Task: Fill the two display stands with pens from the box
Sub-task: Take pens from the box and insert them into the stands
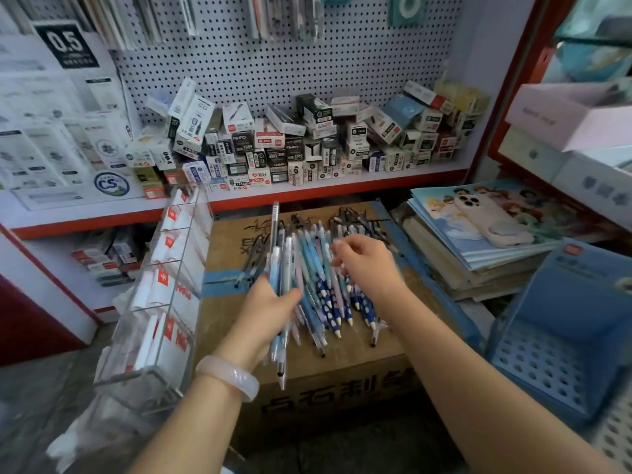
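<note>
A brown cardboard carton [345,378] with blue tape served as the support. A loose heap of pens [328,268] lay spread directly across its top. The carton stood on the floor [30,398].

Loose pens [328,268] strewn across the cardboard box [342,381] top, bare cardboard only along its near edge, clear acrylic stand [160,302] crowding the left side, stacked books [478,265] and blue stand [561,340] hemming the right, red-edged shelf [342,189] close above the far edge

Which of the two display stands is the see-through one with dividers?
The clear acrylic stand left of the cardboard box; the other stand, at right, is opaque blue with a perforated base.
</note>
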Available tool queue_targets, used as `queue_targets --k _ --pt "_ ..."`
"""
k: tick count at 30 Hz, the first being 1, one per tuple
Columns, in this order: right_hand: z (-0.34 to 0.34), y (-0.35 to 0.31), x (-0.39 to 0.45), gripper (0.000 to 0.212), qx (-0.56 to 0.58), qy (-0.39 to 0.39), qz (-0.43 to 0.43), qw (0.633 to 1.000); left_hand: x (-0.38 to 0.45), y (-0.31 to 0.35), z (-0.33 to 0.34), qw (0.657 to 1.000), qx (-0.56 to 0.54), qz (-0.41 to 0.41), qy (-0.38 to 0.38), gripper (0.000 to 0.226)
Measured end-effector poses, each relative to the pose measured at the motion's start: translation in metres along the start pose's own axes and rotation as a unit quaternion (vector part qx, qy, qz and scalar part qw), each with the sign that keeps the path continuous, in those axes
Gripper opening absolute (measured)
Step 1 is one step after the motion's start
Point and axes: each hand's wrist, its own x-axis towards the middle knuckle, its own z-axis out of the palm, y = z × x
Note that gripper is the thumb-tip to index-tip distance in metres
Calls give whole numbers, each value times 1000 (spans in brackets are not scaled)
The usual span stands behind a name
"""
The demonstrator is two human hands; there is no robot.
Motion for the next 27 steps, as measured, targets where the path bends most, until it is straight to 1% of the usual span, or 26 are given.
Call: queue_targets --k 1,4,6,8,11,15,17,19,22,25,26,27 --pt "-4 -3 -1 25 34 5 8 999 -3 8 11 999 19 13 -30 26" --pt "-24 -7 -4 36 134 31 47 989 -9 25 43 990 82 42 -108 52" --pt "-40 0 -9 36 167 59 68 982 -16 36 63 977 127 67 -157 60" --pt "-56 11 -19 31 174 102 74 977 -24 44 83 962 160 110 -192 55" --pt "-81 32 -40 22 193 159 89 964 -41 50 110 943 200 143 -223 51" --pt "-115 48 -71 29 239 217 124 938 -67 51 141 927 229 173 -240 52" --pt "-130 48 -85 30 231 243 114 935 -78 50 154 928 213 181 -247 53" --pt "-147 44 -98 34 197 266 105 938 -89 51 167 929 204 184 -247 54" --pt "-181 38 -118 39 166 311 83 932 -109 54 187 927 174 197 -268 51" --pt "-225 29 -146 25 201 366 46 907 -131 58 209 917 163 213 -296 49" --pt "-240 26 -159 23 196 383 30 902 -139 61 216 912 168 219 -304 49" --pt "-255 23 -173 23 166 397 20 903 -147 65 223 906 175 228 -311 47"
